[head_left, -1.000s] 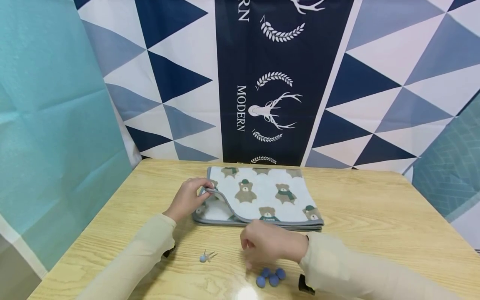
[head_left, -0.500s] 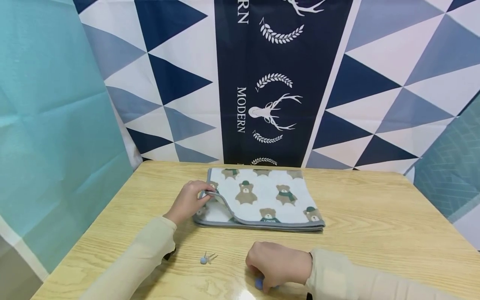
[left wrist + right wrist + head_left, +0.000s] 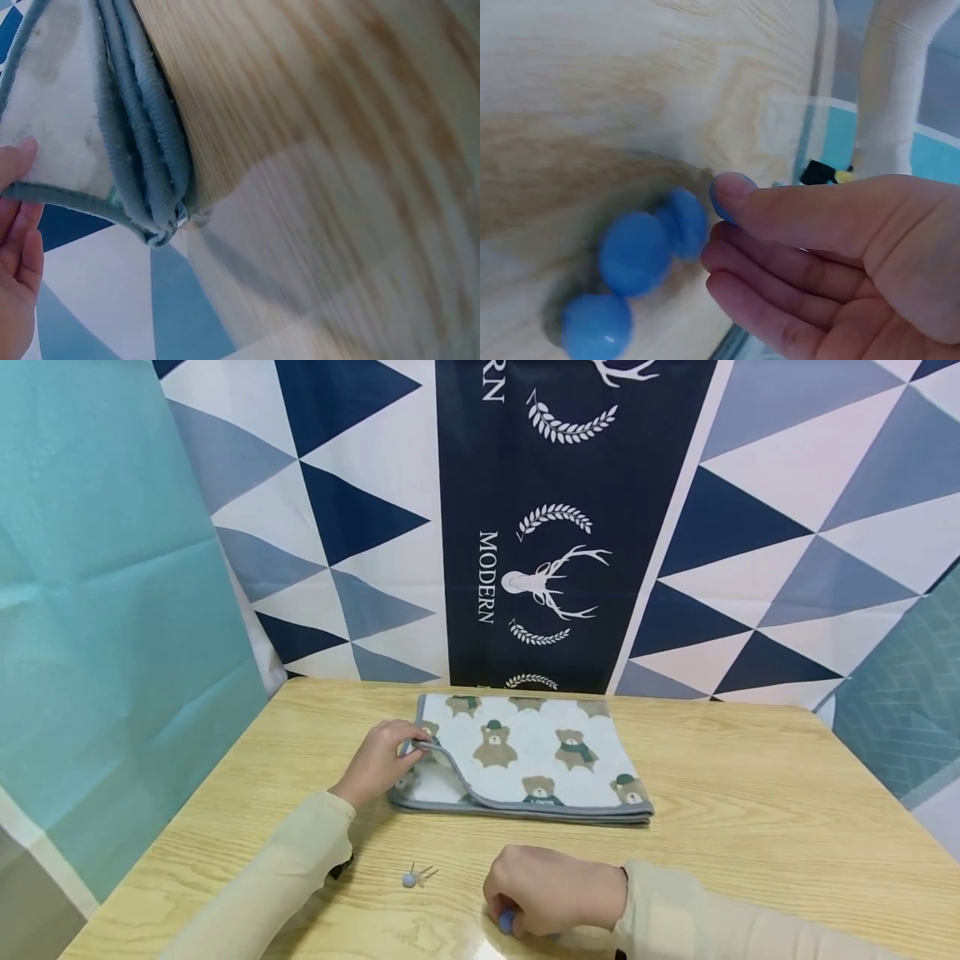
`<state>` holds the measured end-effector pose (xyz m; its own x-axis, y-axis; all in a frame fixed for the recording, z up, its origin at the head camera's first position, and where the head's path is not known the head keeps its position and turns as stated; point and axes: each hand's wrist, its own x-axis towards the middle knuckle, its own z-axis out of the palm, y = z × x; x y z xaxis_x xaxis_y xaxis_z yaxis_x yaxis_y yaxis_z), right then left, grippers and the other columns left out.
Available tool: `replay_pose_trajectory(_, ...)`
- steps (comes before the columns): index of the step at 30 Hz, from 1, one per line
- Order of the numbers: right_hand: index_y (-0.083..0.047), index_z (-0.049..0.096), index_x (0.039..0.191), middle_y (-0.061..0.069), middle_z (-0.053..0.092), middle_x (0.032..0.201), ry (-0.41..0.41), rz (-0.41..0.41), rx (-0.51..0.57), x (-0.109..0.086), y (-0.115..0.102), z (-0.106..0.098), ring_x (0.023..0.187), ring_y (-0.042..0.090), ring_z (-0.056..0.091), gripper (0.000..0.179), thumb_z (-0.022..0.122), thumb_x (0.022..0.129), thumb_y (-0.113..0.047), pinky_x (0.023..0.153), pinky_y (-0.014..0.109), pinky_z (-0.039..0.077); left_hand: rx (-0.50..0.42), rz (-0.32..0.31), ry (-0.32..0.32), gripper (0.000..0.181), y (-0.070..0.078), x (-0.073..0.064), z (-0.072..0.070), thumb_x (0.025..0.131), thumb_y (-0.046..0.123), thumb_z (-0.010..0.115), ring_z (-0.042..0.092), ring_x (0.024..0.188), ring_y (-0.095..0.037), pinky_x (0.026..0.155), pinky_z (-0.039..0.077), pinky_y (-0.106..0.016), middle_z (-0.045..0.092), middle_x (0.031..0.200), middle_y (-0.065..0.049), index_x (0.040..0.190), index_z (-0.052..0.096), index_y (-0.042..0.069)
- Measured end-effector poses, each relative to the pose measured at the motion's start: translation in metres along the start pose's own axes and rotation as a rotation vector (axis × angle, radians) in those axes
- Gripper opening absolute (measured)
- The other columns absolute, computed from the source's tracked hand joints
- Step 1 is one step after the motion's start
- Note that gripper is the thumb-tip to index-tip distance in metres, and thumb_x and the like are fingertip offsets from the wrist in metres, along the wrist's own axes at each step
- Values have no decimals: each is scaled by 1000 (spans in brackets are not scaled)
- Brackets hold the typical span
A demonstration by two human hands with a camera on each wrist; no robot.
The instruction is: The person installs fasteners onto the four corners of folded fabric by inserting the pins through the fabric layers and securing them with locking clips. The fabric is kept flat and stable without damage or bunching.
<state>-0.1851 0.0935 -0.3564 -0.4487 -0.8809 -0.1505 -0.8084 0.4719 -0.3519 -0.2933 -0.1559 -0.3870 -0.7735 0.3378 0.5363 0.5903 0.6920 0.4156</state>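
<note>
My left hand (image 3: 378, 764) pinches the grey-edged corner of a folded blanket (image 3: 536, 747) with printed bears, lifting it off the layers below. In the left wrist view, the raised edge (image 3: 71, 199) runs between thumb and fingers, beside the stacked folds. Low on the table, my right hand (image 3: 551, 889) pinches a small round blue cap (image 3: 507, 922) between thumb and fingers. In the right wrist view, several more blue caps (image 3: 634, 253) lie on the wood just beyond the fingertips; my hand mostly hides them in the head view.
Between the hands, in front of the blanket, lies a light blue-headed pin (image 3: 409, 879) with thin spikes beside it. The wooden table (image 3: 750, 810) ends at a patterned cloth backdrop (image 3: 525, 527). A teal cloth (image 3: 127, 593) hangs at the left.
My right hand has come down onto the group of blue caps and now pinches one, shifting slightly left with it. The left hand keeps hold of the blanket corner.
</note>
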Motion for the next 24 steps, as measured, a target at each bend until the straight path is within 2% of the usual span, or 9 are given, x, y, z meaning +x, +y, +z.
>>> replay_pose_trajectory(5, -11, 73, 86, -6, 69, 73, 57, -21, 112, 5, 7, -17, 61, -10, 51, 12, 72, 79, -1, 58, 4, 45, -14, -13, -11, 11, -1, -1, 0, 81, 5, 74, 69, 89, -20, 88, 55, -41, 74, 93, -5, 92, 74, 10)
replay_pose_trajectory(11, -8, 73, 89, -2, 72, 79, 224, 0, 172, 10, 26, -44, 69, -6, 60, 9, 70, 82, -2, 64, 11, 52, -3, -28, -29, 11, -3, -3, 0, 82, 7, 73, 68, 89, -19, 85, 56, -39, 74, 94, -4, 93, 74, 11)
replay_pose_trajectory(16, -4, 73, 94, 3, 73, 80, 311, 89, 271, 22, 49, -59, 70, -1, 62, 10, 69, 85, -7, 65, 15, 54, -3, -21, -20, 12, -2, -3, 0, 81, 4, 74, 69, 88, -18, 85, 55, -40, 75, 92, -4, 91, 74, 11)
replay_pose_trajectory(19, -1, 72, 98, 8, 74, 82, 327, 179, 418, 32, 64, -63, 71, 3, 64, 13, 67, 88, -7, 68, 21, 57, -10, -7, -15, 11, -2, -2, 0, 81, 3, 73, 69, 88, -19, 86, 55, -41, 75, 92, -5, 90, 74, 10)
replay_pose_trajectory(24, 6, 68, 109, 19, 74, 95, 352, 363, 724, 49, 79, -69, 75, 10, 70, 22, 62, 92, -8, 83, 40, 60, -39, -10, -19, 10, 0, 0, -1, 83, 4, 72, 69, 91, -20, 86, 56, -39, 74, 94, -6, 91, 73, 10)
